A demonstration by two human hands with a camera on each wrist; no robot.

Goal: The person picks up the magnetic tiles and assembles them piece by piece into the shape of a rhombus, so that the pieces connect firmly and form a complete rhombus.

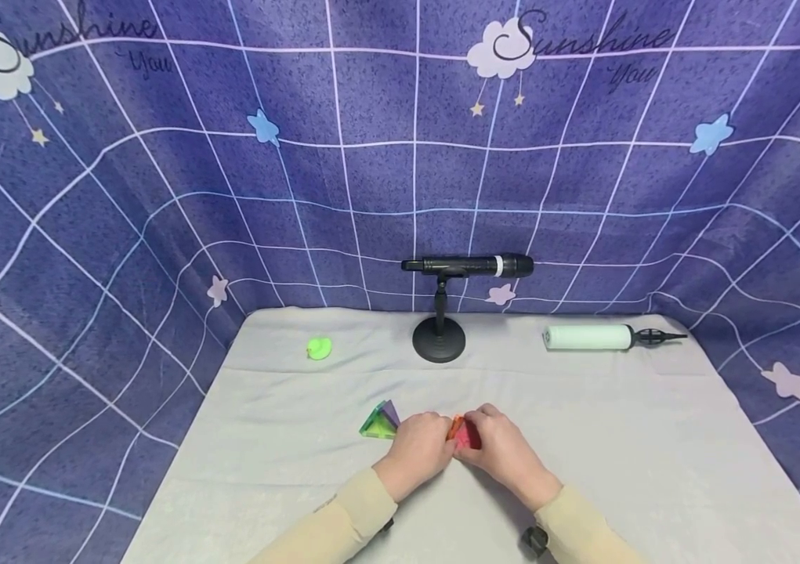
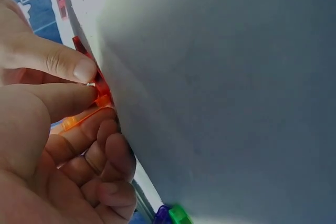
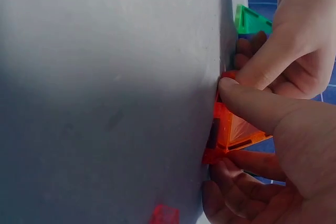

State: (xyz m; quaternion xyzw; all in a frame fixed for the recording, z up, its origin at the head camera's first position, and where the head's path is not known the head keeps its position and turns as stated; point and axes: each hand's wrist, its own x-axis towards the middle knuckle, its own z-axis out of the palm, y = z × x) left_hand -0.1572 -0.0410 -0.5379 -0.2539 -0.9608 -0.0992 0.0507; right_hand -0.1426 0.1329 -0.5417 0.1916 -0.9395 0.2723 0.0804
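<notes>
Both hands meet over a small group of see-through magnetic tiles on the table. My left hand (image 1: pixel 419 445) has its fingers curled behind an orange triangular tile (image 3: pixel 242 128), its thumb at the edge. From the other side my right hand (image 1: pixel 508 450) pinches a red tile (image 1: pixel 468 435) between thumb and fingers. In the right wrist view the orange tile stands tilted up, touching the red piece (image 3: pixel 212 155) at its lower edge. Fingers hide much of the tiles. Just left of my left hand stands a green tile (image 1: pixel 376 425) with a purple tile (image 1: pixel 391 412) against it.
A microphone (image 1: pixel 470 266) on a round black stand (image 1: pixel 439 340) stands behind the hands. Toward the back left sits a green toy duck (image 1: pixel 319 348); a pale green hand pump (image 1: pixel 588 337) lies back right. Another red piece (image 3: pixel 165 215) lies on the white cloth. Blue patterned curtains surround the table.
</notes>
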